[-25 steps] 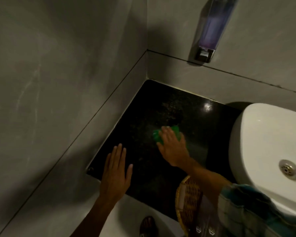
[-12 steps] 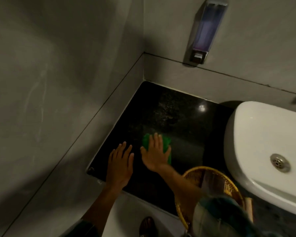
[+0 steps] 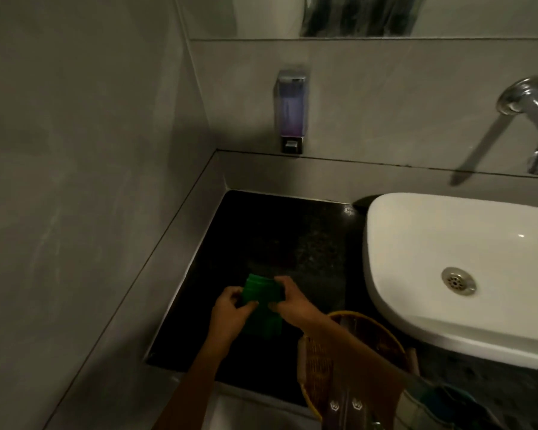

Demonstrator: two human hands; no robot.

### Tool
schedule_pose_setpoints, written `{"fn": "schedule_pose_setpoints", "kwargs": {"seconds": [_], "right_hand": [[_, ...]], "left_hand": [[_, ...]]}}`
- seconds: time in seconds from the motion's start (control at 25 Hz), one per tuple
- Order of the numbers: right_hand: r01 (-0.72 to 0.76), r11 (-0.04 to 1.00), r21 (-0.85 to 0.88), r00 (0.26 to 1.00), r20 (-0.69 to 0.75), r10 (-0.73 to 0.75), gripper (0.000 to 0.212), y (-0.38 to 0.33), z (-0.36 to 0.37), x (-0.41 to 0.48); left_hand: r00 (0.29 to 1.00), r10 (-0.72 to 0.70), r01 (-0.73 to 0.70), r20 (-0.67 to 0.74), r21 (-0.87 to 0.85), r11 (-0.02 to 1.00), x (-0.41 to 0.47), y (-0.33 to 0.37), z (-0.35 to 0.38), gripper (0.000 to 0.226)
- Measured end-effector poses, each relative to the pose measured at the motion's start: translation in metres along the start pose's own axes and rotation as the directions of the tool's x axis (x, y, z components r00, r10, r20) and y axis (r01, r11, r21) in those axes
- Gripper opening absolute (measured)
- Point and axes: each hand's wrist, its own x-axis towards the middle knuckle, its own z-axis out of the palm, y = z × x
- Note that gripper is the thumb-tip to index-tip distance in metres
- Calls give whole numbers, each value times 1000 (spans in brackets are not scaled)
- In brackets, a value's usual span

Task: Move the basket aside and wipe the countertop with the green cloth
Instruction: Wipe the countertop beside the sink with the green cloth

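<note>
The green cloth (image 3: pixel 260 301) is held between both hands over the front of the black countertop (image 3: pixel 280 237). My left hand (image 3: pixel 229 313) pinches its left edge and my right hand (image 3: pixel 292 302) grips its right edge. The cloth hangs folded below the fingers, its lower part near the counter surface. The woven basket (image 3: pixel 316 361) stands at the counter's front right, beside the basin, partly hidden by my right forearm.
A white basin (image 3: pixel 448 243) fills the right side, with a chrome tap (image 3: pixel 534 110) above it. A soap dispenser (image 3: pixel 291 113) hangs on the back wall. Grey tiled walls close the counter on the left and back. Small sachets (image 3: pixel 345 405) lie in the basket.
My right hand has stopped pressing the cloth flat and my left hand has left the counter. Both hands now hold the cloth. The camera has tilted up, showing tap and mirror.
</note>
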Motion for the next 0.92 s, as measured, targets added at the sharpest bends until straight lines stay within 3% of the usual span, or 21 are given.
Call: {"fn": "schedule_pose_setpoints", "kwargs": {"seconds": [0.12,0.2,0.28,0.4,0.56,0.68,0.76,0.84,0.92], "right_hand": [[190,981,41,966,-187,-180,79,-14,-18,-37],[289,945,155,935,-259,-243,92,-23,-39,-73],[383,886,261,896,-339,-287,90,-31,-77,-113],[456,862,221,781,-564,-268,71,-22,-163,-169],[313,937,157,606,-792,-70,56,27,-287,-239],[151,989,4,326,-944,-46,45,85,-371,-299],[28,996,-83,207,-975,-87,28,124,-422,-338],[-78,994,-75,203,-977,-57,15,163,-470,-372],[-185,980,-73,222,-975,-31,18,197,-505,-398]], "left_hand": [[999,22,-15,23,-299,954,-18,37,0,19],[981,85,17,174,-512,859,-35,74,15,24],[938,182,31,295,-594,804,-53,114,52,30],[937,184,-28,296,-463,886,-78,170,149,25],[871,211,-139,444,-189,972,-113,213,310,33],[801,255,-248,542,-86,965,-150,223,431,55],[732,355,-415,582,-33,909,-182,222,503,51],[625,409,-578,665,42,815,-215,217,570,36],[520,378,-693,766,119,711,-242,208,621,33]]}}
